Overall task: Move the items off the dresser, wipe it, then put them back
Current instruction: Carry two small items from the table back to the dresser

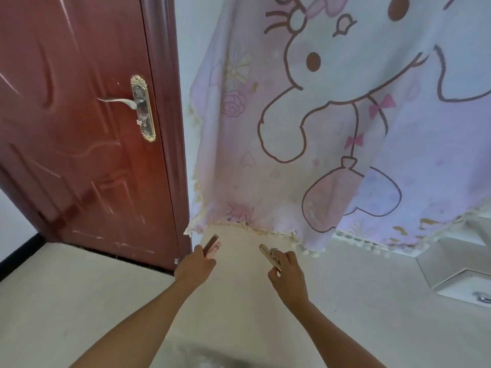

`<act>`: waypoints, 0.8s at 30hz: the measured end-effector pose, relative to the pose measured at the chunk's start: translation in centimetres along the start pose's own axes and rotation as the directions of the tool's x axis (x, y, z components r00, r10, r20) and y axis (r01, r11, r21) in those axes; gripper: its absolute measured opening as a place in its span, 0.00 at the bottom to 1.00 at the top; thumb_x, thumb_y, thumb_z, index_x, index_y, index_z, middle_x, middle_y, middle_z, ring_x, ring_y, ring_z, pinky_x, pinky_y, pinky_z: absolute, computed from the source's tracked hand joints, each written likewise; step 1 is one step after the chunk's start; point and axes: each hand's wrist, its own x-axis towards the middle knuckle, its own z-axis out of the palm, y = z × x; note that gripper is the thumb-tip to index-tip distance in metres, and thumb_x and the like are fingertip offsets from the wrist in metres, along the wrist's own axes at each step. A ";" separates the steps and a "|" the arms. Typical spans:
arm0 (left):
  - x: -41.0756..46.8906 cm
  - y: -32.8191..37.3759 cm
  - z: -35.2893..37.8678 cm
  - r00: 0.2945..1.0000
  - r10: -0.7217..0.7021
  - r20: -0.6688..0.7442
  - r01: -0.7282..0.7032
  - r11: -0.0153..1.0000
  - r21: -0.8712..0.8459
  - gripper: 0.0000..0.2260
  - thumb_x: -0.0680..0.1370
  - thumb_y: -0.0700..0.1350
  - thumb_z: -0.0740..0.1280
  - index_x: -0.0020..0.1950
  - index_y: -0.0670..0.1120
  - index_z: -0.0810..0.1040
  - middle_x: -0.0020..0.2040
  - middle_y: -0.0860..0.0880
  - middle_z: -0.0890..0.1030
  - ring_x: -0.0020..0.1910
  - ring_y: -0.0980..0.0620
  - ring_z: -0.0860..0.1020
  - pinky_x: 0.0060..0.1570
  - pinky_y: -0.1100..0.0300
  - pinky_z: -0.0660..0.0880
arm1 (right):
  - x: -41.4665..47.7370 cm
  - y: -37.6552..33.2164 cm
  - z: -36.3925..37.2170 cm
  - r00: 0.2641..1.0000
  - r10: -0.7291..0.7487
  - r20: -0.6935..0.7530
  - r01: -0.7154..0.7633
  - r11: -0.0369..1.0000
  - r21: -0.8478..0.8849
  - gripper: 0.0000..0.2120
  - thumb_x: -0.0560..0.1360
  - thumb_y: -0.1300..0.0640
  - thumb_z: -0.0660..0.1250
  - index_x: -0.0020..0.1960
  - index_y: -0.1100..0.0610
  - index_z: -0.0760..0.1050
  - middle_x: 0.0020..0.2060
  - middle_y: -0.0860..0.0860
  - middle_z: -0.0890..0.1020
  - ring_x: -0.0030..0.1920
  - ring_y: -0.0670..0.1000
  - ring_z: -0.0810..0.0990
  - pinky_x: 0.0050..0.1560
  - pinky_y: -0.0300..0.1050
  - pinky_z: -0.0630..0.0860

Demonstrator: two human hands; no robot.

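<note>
My left hand [196, 265] is closed around a thin flat item with a dark edge and a pinkish face [211, 245], held up in front of the wall below the curtain. My right hand [287, 269] grips a slim gold-coloured item with a small metal part [269, 254], tilted up to the left. Both arms reach forward over a pale cream surface [239, 301]. What the two items are is unclear. The dresser top cannot be made out with certainty.
A dark red door [79, 128] with a gold lever handle [140, 107] stands at the left. A pink and lilac cartoon-print curtain [332, 115] with a fringed hem hangs ahead. A white ledge with a metal fitting [475, 293] lies at the right.
</note>
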 end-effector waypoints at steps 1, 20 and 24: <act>0.6 0.6 0.6 1.000 -0.010 0.005 0.010 1.000 -0.002 0.13 0.76 0.47 0.60 0.56 0.40 0.67 0.51 0.42 0.78 0.52 0.42 0.77 0.46 0.56 0.69 | 0.9 0.5 0.1 1.000 -0.008 0.013 0.008 1.000 0.000 0.21 0.69 0.68 0.63 0.62 0.59 0.73 0.50 0.58 0.74 0.43 0.62 0.77 0.45 0.52 0.76; 9.2 3.6 4.2 0.982 -0.144 0.122 0.123 0.979 0.165 0.14 0.78 0.47 0.56 0.60 0.42 0.64 0.58 0.44 0.76 0.57 0.45 0.75 0.47 0.57 0.69 | 6.6 2.6 3.3 0.994 0.097 0.053 -0.095 0.995 -0.038 0.21 0.66 0.70 0.65 0.59 0.61 0.76 0.46 0.59 0.76 0.39 0.61 0.78 0.41 0.51 0.77; 9.9 4.2 4.2 0.980 -0.155 0.123 0.136 0.979 0.149 0.14 0.77 0.46 0.57 0.60 0.42 0.65 0.58 0.45 0.76 0.57 0.45 0.75 0.48 0.56 0.70 | 7.7 2.1 4.1 0.990 0.117 0.078 -0.113 0.992 -0.057 0.20 0.68 0.69 0.64 0.59 0.62 0.75 0.48 0.59 0.76 0.41 0.61 0.77 0.42 0.51 0.76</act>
